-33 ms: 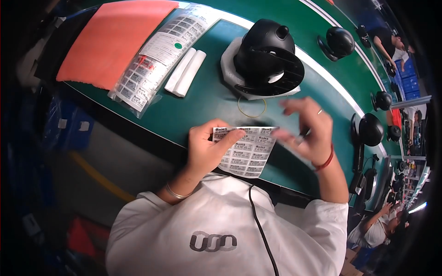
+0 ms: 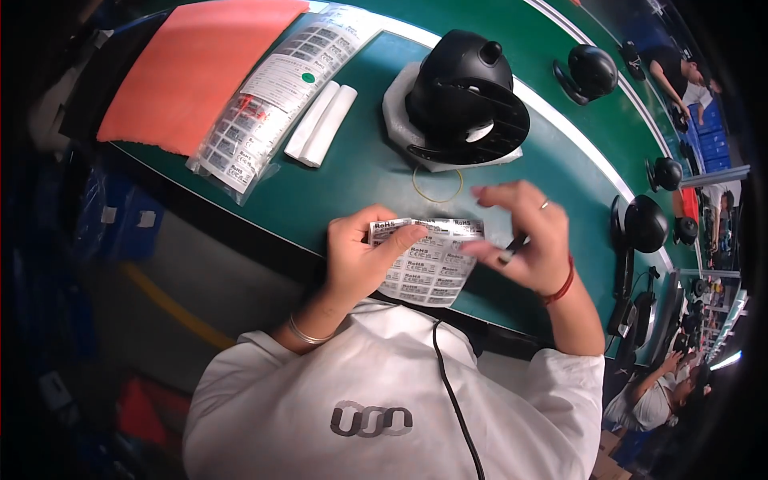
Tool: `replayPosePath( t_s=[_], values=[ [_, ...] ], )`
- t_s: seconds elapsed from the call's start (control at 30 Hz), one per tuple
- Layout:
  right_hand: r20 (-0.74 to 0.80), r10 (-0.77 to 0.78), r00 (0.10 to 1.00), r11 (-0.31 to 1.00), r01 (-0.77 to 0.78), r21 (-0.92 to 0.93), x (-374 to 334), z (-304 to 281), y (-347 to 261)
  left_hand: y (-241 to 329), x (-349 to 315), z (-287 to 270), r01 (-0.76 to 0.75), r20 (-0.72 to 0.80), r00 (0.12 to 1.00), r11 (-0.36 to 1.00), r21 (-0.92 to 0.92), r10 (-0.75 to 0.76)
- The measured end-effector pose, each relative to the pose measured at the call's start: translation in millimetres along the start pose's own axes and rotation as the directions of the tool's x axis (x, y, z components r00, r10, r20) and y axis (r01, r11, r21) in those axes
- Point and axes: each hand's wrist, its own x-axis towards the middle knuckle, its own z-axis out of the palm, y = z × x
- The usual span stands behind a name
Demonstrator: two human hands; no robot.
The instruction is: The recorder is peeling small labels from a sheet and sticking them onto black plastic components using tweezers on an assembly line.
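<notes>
My left hand (image 2: 358, 250) pinches the left side of a sheet of stickers (image 2: 426, 276), thumb on top and fingers behind. Rows of small silver-grey printed labels cover the sheet, and its upper strip bends back along a crease. My right hand (image 2: 532, 236) hovers at the sheet's right edge, index finger and thumb spread apart. The thumb tip overlaps the edge; whether it touches is unclear. Something small and dark shows by the curled fingers, too blurred to name. Beyond the hands, a rounded black appliance (image 2: 468, 88) rests on a white foam pad (image 2: 398, 108).
A thin yellow rubber band (image 2: 438, 200) lies on the green table (image 2: 360, 184). Two white rolls (image 2: 322, 124), a plastic bag of label sheets (image 2: 276, 100) and an orange foam sheet (image 2: 196, 72) lie left. More black appliances (image 2: 588, 74) stand right, with people working farther off.
My right hand has shifted slightly left, its thumb now over the sheet's edge. The sheet's upper strip has bent back. My left hand keeps its hold.
</notes>
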Motion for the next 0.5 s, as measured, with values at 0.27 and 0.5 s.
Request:
replayPosePath(
  t_s=[0.27,0.5],
  values=[
    [0.026,0.203,0.979,0.932,-0.202,0.300,-24.5,11.3,-4.0,-11.7,2.6,-1.9,-0.223,0.084,0.972,0.973,0.055,0.218],
    [-0.029,0.169,0.985,0.964,-0.159,0.215,-35.6,6.3,0.6,-2.9,0.3,-4.8,-0.038,0.173,0.984,0.996,-0.085,0.052]
  ],
)
